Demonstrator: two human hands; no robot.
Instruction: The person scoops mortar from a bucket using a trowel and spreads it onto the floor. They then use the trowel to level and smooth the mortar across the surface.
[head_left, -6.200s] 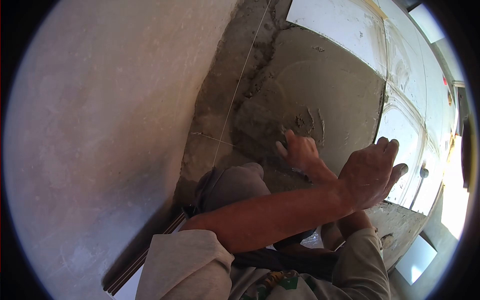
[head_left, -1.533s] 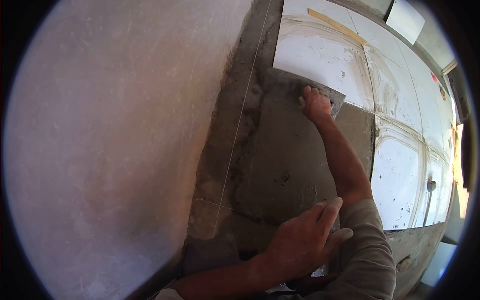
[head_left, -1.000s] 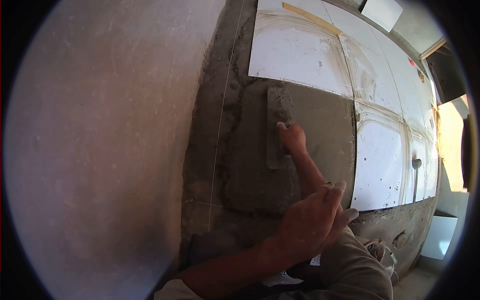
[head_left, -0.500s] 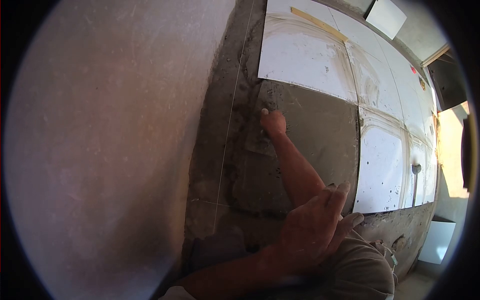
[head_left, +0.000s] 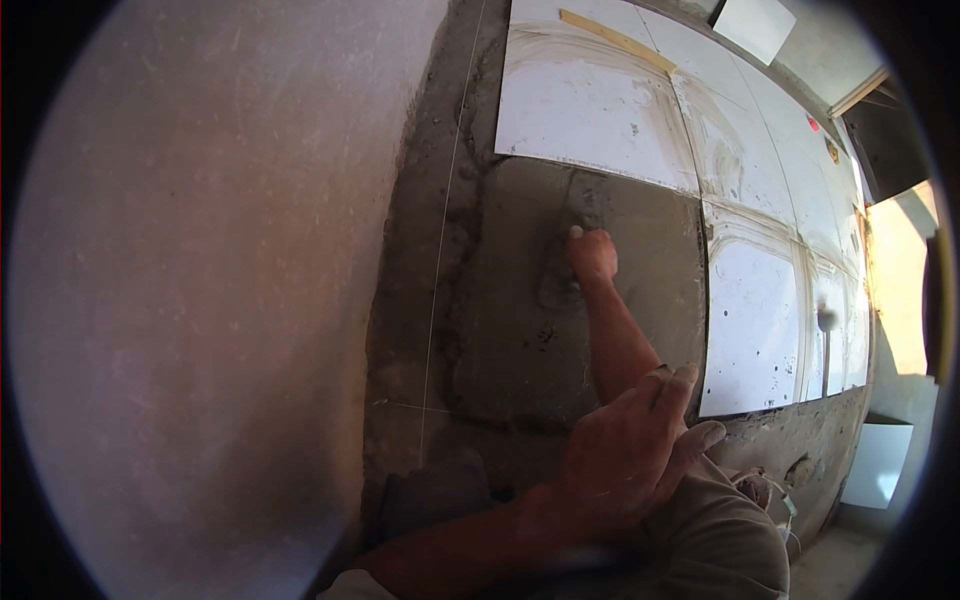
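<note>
My right hand (head_left: pixel 594 256) is a closed fist around the handle of a trowel. The trowel's mortar-smeared blade (head_left: pixel 587 198) lies flat on the wet grey mortar bed (head_left: pixel 500 330) and is hard to tell from it. Nearer to me, my left hand (head_left: pixel 625 445) hangs over my knee, its thumb apart from the fingers and nothing visible in it. It partly covers my right forearm. Along the far edge of the mortar lies a large white tile (head_left: pixel 590 100) with dried smears; a second white tile (head_left: pixel 752 320) borders it on the right.
A taut string (head_left: pixel 435 270) runs along the wall (head_left: pixel 220 250) at left. A wooden strip (head_left: pixel 618 40) lies on the far tiles. A grey-headed mallet (head_left: pixel 827 320) rests on the right tiles. Loose white tiles (head_left: pixel 877 465) stand at the right edge.
My right hand and the trowel have swept rightward across the mortar, leaving a smoother surface at left. The view has shifted slightly; my left hand stays in about the same place.
</note>
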